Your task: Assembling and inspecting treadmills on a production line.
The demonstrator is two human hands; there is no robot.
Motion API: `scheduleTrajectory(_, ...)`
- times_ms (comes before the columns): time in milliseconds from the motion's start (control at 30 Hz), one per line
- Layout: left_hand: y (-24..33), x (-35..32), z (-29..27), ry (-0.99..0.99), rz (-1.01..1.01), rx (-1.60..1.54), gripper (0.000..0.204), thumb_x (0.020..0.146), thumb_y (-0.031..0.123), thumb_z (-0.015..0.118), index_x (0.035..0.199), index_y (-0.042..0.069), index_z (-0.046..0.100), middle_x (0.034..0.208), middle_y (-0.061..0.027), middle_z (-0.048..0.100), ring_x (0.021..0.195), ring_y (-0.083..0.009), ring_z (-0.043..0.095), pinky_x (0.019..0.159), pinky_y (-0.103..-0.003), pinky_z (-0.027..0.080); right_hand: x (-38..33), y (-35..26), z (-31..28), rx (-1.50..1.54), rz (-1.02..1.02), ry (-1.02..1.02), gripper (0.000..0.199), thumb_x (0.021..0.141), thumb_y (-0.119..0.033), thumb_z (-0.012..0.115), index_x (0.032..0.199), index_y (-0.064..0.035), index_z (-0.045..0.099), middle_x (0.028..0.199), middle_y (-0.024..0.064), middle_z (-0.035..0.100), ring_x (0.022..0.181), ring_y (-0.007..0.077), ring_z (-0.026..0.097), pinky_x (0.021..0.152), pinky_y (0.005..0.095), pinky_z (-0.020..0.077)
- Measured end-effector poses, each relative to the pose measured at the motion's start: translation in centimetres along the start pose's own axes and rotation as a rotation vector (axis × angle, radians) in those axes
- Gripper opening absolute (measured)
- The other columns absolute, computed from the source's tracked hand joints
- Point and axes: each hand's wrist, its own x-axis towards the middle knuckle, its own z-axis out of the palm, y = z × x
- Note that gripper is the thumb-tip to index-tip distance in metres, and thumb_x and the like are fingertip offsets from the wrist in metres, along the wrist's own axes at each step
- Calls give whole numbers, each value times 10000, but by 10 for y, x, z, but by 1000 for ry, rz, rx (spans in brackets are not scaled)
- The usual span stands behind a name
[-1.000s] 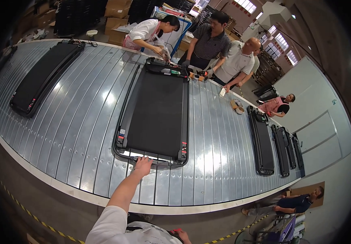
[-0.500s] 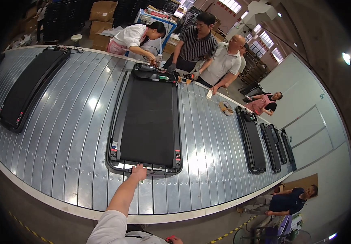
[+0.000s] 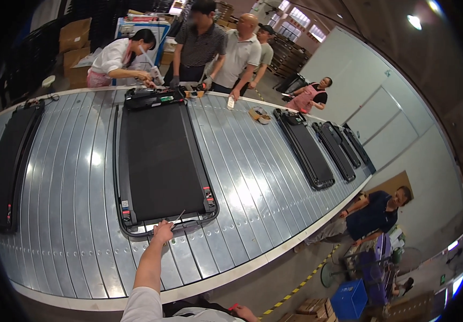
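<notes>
Only the fingers of the right hand (image 3: 244,312) show, at the lower edge of the view close to the person's body; most of it is cut off, so I cannot tell whether it is open or closed, or whether it holds anything. The near end of the treadmill (image 3: 159,161) is partly covered by the left hand (image 3: 162,232), and what lies under the palm is hidden.

The left hand reaches out on a straight arm and is closed around a thin dark rod-like tool (image 3: 177,218), whose tip slants up and to the right over the treadmill's near end rail. The tool is too slim to identify. The hand rests at the middle of that rail.

The treadmill is flat and black and lies lengthwise on the ribbed metal surface (image 3: 70,214), its far end toward a group of people (image 3: 204,48) standing on the other side. Another flat treadmill (image 3: 11,161) lies to the left, partly darkened by the rim of the view.
</notes>
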Motion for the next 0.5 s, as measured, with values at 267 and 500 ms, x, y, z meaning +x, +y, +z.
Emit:
scheduleTrajectory(267,-14,-49,3,-161,-216,87,483,772,117,496,1249,194,527,1320,-82,409,1254,-284,357,1045,-491,254,31,104,7,-132,-84,-143,310,845,-379,532,1031,-170,664,921,76,677,876,206,633,809,317,475)
scheduleTrajectory(500,18,-159,55,137,-26,102,426,703,82,552,1123,118,608,1367,-172,382,1262,-340,357,1014,-440,336,80,136,-22,68,-26,-117,309,860,-335,489,932,-108,687,847,75,673,806,180,622,746,317,463)
